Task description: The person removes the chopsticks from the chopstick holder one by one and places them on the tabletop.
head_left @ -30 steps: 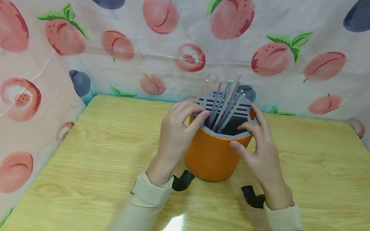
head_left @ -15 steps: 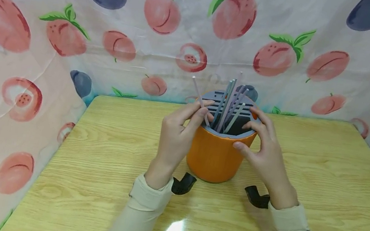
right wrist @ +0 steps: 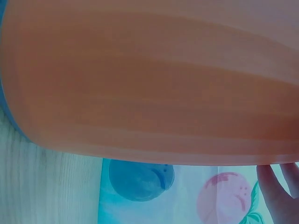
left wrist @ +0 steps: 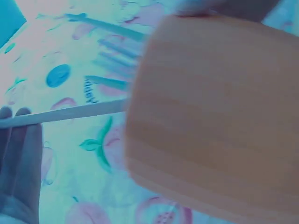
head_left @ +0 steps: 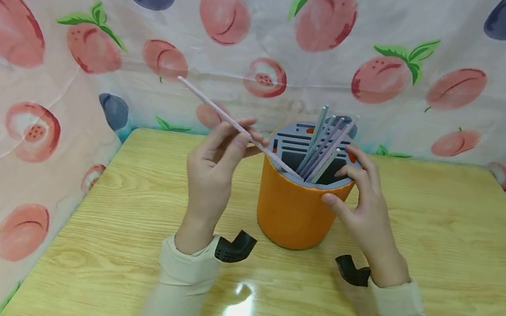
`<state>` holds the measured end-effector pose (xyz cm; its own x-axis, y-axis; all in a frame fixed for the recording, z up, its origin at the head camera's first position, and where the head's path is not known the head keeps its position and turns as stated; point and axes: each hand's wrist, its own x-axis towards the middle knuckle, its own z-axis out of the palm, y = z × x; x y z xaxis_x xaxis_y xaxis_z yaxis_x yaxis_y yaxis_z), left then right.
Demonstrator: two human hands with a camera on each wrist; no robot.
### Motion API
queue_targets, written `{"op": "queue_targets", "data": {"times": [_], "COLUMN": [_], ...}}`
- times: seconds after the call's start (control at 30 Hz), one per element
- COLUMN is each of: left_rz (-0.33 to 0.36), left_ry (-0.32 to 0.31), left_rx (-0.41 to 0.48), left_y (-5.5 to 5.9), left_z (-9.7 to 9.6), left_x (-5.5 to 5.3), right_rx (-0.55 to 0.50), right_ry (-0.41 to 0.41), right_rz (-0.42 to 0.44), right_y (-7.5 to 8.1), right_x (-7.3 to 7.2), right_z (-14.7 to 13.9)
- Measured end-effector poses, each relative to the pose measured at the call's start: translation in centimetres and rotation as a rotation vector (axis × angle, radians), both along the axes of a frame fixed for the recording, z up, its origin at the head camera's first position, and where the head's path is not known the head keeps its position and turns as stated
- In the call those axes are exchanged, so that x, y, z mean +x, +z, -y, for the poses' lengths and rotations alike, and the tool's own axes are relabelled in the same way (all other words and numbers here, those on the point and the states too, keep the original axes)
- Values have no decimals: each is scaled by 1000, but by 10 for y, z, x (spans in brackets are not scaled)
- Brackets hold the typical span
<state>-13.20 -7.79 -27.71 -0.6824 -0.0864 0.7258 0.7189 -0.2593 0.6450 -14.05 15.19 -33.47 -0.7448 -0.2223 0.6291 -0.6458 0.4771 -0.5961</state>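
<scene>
In the head view, my left hand (head_left: 214, 174) pinches a pale pink chopstick (head_left: 212, 103) between thumb and fingers. It slants down to the right, its lower end at the front opening of an orange knife-and-utensil holder (head_left: 296, 212). Several pastel chopsticks (head_left: 320, 140) lean in that opening. My right hand (head_left: 365, 206) grips the holder's right rim, with the thumb on the outer wall and fingers over the top. In the left wrist view, the held chopstick (left wrist: 79, 111) lies across the fingers (left wrist: 23, 154). The holder's wall (right wrist: 149, 84) fills much of the right wrist view.
The holder's grey top (head_left: 292, 136) has long slots behind the opening. A wood-grain table (head_left: 130, 205) lies under everything. Behind it hangs a peach-print cloth (head_left: 312, 80). Black curved pieces (head_left: 236, 247) stick out at both wrists.
My left hand has moved left from the opening, drawing the pink chopstick out and tilting it from nearly upright to a long slant. My right hand stays at the rim.
</scene>
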Motion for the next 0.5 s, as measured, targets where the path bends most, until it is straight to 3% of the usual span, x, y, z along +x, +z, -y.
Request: {"op": "queue_targets", "data": {"times": [0.17,0.3,0.5], "left_rz": [-27,-30,21], "left_ry": [94,141,138], "left_rx": [214,318,318], "left_y": [-1,0,0], "left_z": [19,30,39], "left_x": [-4,-4,-5], "right_rx": [10,-8,-32], "right_ry": [-12,-3,1], "right_rz": [-1,8,-7], "right_y": [-14,-11,6], "right_x": [-11,-7,6], "right_z": [-6,-4,8]}}
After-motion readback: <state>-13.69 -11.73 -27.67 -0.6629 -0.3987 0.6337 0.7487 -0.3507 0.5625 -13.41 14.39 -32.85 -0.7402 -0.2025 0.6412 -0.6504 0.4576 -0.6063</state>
